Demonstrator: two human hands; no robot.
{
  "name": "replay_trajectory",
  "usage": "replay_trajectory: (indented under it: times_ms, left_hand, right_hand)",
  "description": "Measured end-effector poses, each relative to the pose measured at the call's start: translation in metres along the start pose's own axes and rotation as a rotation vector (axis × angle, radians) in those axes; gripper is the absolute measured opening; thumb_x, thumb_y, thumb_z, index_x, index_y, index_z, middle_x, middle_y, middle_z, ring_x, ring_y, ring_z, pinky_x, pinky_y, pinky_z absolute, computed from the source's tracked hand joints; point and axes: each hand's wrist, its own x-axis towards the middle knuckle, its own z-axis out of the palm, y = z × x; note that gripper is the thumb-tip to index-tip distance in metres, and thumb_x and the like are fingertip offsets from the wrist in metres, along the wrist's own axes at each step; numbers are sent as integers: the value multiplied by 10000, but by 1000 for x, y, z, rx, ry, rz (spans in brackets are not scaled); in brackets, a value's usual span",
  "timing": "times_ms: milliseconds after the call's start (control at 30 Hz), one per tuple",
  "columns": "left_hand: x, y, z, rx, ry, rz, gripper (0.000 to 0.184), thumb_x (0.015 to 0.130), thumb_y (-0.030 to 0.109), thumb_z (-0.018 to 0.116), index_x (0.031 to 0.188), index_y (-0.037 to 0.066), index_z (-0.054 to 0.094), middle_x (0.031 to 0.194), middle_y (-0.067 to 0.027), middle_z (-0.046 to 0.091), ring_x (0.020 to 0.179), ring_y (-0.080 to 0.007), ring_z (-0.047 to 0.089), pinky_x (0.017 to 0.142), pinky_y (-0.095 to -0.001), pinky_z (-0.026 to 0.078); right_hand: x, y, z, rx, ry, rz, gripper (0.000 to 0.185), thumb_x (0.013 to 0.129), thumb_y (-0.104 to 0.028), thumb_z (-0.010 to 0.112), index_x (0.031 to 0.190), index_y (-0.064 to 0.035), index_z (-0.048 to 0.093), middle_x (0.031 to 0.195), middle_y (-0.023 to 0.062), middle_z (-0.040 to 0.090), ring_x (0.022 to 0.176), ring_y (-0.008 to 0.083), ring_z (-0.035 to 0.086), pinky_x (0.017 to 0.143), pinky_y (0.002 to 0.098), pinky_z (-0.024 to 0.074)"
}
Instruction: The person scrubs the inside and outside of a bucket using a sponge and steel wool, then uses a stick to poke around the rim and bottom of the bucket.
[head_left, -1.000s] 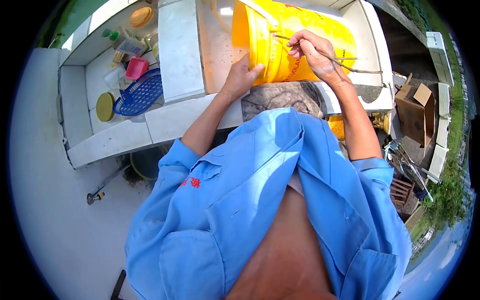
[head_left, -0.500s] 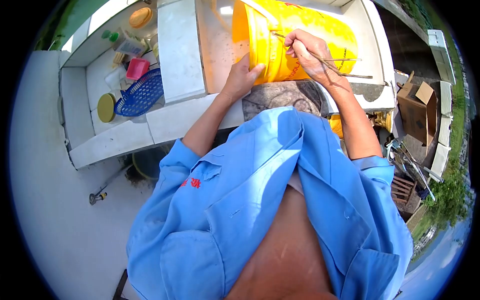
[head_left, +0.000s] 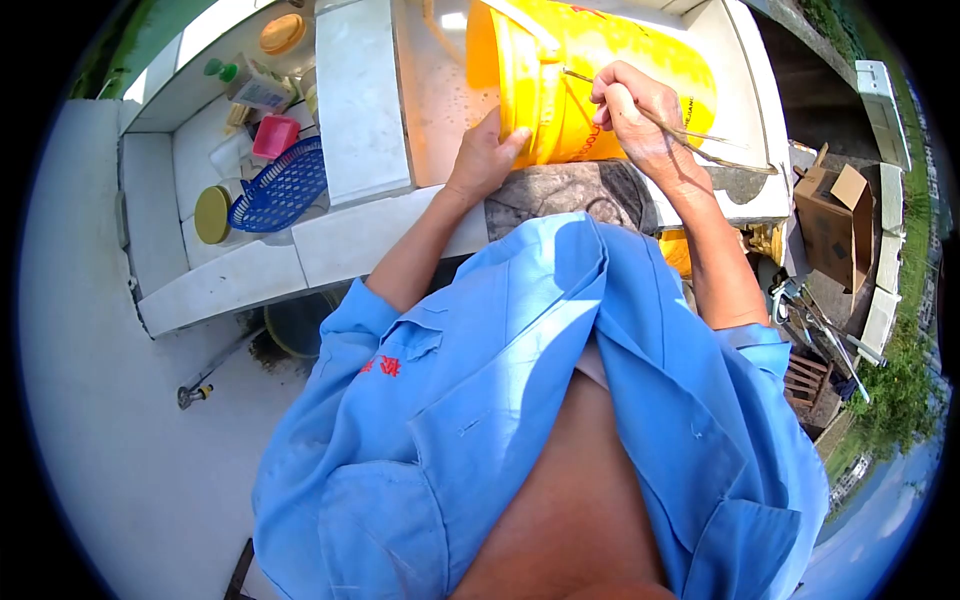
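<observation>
A yellow bucket [head_left: 590, 95] lies on its side in a white tiled basin, its open end to the left. My left hand [head_left: 486, 155] grips the bucket's rim at the lower left, thumb on the outside and fingers hidden inside. Over the bucket's side, my right hand [head_left: 640, 118] is closed on a thin stick [head_left: 720, 158]. The stick's tip is near the lug by the rim, and its forked tail reaches right over the basin's edge. Under the bucket, a grey cloth [head_left: 567, 195] drapes over the front ledge.
On the left, a tiled compartment holds a blue basket [head_left: 282, 188], a pink container [head_left: 275, 136], a green-topped bottle [head_left: 258, 88] and a jar with a yellow lid [head_left: 212, 214]. A cardboard box [head_left: 832, 222] stands at the right, above several tools.
My right hand has moved slightly right and down with the stick, whose tip has drawn back a little from the lug. My left hand has stayed on the rim.
</observation>
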Motion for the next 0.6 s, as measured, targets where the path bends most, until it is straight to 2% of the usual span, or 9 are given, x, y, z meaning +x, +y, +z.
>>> replay_trajectory:
  times_ms: [33, 100, 167, 233, 267, 300, 333, 467, 600]
  left_hand:
    - [0, -1, 0, 10, -9, -5, 293, 870, 102, 540, 1136, -17, 510, 1027, -87, 619, 929, -143, 570, 841, -276, 445]
    - [1, -2, -1, 2, -20, -10, 294, 870, 102, 539, 1137, -18, 509, 1029, -88, 618, 929, -143, 570, 841, -276, 445]
    - [1, 0, -2, -9, -22, -17, 296, 870, 102, 539, 1138, -18, 507, 1031, -89, 617, 930, -144, 569, 842, -276, 446]
    - [0, 9, -4, -56, -34, -25, 302, 871, 100, 536, 1147, -18, 501, 1043, -93, 611, 940, -147, 566, 852, -279, 441]
    - [0, 8, -4, -54, -33, -23, 302, 871, 100, 536, 1147, -18, 501, 1043, -93, 611, 940, -147, 566, 852, -279, 441]
    - [0, 5, -4, -39, -22, -19, 312, 860, 128, 539, 1143, 0, 511, 1037, -133, 618, 948, -217, 586, 852, -311, 447]
    - [0, 3, -2, -27, -11, -15, 321, 850, 156, 542, 1139, 17, 520, 1031, -174, 625, 956, -286, 606, 851, -344, 454]
    - [1, -1, 0, -49, -1, 12, 326, 851, 155, 540, 1147, 21, 517, 1036, -172, 624, 954, -286, 606, 853, -345, 452]
    - [-1, 1, -2, -58, -1, 11, 326, 847, 154, 544, 1145, 23, 518, 1027, -174, 625, 951, -291, 606, 845, -350, 455]
  right_hand:
    - [0, -3, 3, 62, 28, -8, 169, 827, -153, 444, 776, -21, 538, 636, 163, 525, 591, 274, 570, 588, 381, 446]
    - [7, 13, 14, 57, 38, -56, 156, 828, -149, 447, 793, -25, 534, 651, 170, 527, 591, 279, 568, 587, 381, 445]
    - [16, 22, 22, -24, 123, -122, 175, 842, -138, 402, 776, -28, 520, 662, 44, 542, 569, 92, 565, 542, 237, 467]
    - [17, 21, 22, -30, 91, -82, 182, 841, -138, 394, 755, -28, 509, 655, 47, 537, 540, 93, 554, 515, 236, 462]
    - [16, 12, 16, 58, -6, 46, 187, 842, -136, 388, 749, -27, 507, 651, 48, 536, 532, 91, 550, 504, 232, 460]
    - [17, 5, 9, 142, -100, 173, 192, 843, -134, 382, 742, -27, 505, 648, 48, 535, 524, 89, 547, 493, 228, 458]
    - [18, 5, 3, 216, -181, 242, 209, 832, -165, 383, 745, -35, 522, 636, 50, 544, 532, 111, 565, 501, 272, 476]
    - [14, 21, 2, 420, -49, 60, 199, 845, -133, 401, 765, -18, 543, 664, 48, 563, 575, 91, 580, 533, 216, 487]
    - [21, 27, 16, 431, 117, 145, 198, 852, -107, 392, 787, -13, 553, 690, 58, 580, 593, 97, 588, 556, 219, 494]
